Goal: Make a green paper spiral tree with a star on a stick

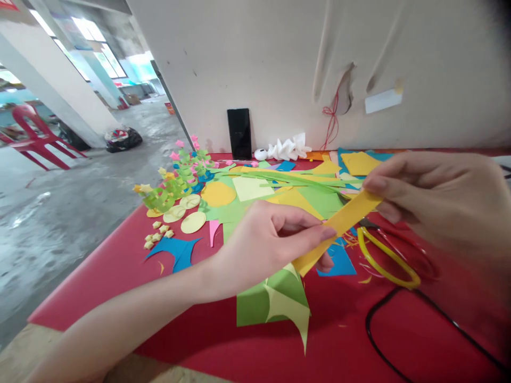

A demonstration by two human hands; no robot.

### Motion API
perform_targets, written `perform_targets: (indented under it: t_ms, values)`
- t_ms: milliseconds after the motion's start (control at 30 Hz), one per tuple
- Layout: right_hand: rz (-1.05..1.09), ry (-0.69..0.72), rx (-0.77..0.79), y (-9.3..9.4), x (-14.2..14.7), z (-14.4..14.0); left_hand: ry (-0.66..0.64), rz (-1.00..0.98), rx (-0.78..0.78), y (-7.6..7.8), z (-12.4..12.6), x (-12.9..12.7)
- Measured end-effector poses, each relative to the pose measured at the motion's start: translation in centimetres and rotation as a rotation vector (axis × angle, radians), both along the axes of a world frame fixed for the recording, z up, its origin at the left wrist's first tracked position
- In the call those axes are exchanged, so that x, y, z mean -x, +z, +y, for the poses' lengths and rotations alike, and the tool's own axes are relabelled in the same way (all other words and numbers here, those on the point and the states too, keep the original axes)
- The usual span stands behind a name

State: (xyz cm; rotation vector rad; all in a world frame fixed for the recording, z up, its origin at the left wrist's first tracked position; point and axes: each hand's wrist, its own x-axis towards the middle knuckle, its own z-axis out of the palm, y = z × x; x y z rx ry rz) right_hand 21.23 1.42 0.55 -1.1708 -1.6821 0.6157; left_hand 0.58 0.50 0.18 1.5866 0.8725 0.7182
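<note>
My left hand (271, 242) pinches the lower end of a yellow-orange paper strip (346, 219) between thumb and fingers. My right hand (439, 199) grips the strip's upper end, so it stretches slanted between both hands above the red table (120, 276). Under the hands lie green paper offcuts (275, 300) and blue paper offcuts (339, 260). Yellow-handled scissors (385, 258) rest on the table just below my right hand.
Coloured paper sheets, yellow circles (194, 221), small folded stars (157, 236) and a green paper chain (171, 186) cover the far table. A black phone (239, 133) leans on the wall beside crumpled white paper (289, 148). A black cable (383, 340) loops at front right.
</note>
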Motion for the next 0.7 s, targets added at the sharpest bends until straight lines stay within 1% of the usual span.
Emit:
perform_targets:
  t_ms: [67, 133, 167, 267, 367, 433, 500, 567, 633, 700]
  values:
    - [0.043, -0.100, -0.046, -0.1, -0.5, 0.3, 0.012, -0.012, 0.015, 0.1, 0.1, 0.0]
    - [0.036, -0.145, -0.064, -0.3, -1.3, 0.9, 0.023, -0.020, 0.043, 0.1, 0.2, 0.0]
    - [-0.002, -0.126, -0.043, -0.4, -1.7, 1.2, 0.026, -0.013, 0.063, 0.1, 0.3, 0.0]
    - [-0.156, -0.014, 0.041, -0.6, -2.9, 2.5, 0.021, 0.033, 0.129, -0.2, 0.7, 0.0]
    - [-0.244, 0.035, 0.039, -0.4, -3.5, 3.1, -0.017, 0.096, 0.170, -0.6, 0.9, -0.1]
    - [-0.324, 0.094, 0.061, -0.2, -3.4, 2.8, -0.041, 0.128, 0.170, -0.7, 0.9, -0.1]
    - [-0.428, 0.157, 0.080, 0.0, -3.1, 2.0, -0.053, 0.143, 0.154, -0.9, 0.8, -0.1]
    - [-0.516, 0.179, 0.078, 0.2, -2.6, 1.2, -0.060, 0.137, 0.124, -0.9, 0.7, -0.1]
    - [-0.540, 0.168, 0.055, 0.4, -2.2, 0.8, -0.052, 0.130, 0.078, -0.8, 0.6, -0.1]
    - [-0.520, 0.165, 0.038, 0.5, -2.1, 0.7, -0.016, 0.134, 0.000, -0.7, 0.6, 0.0]
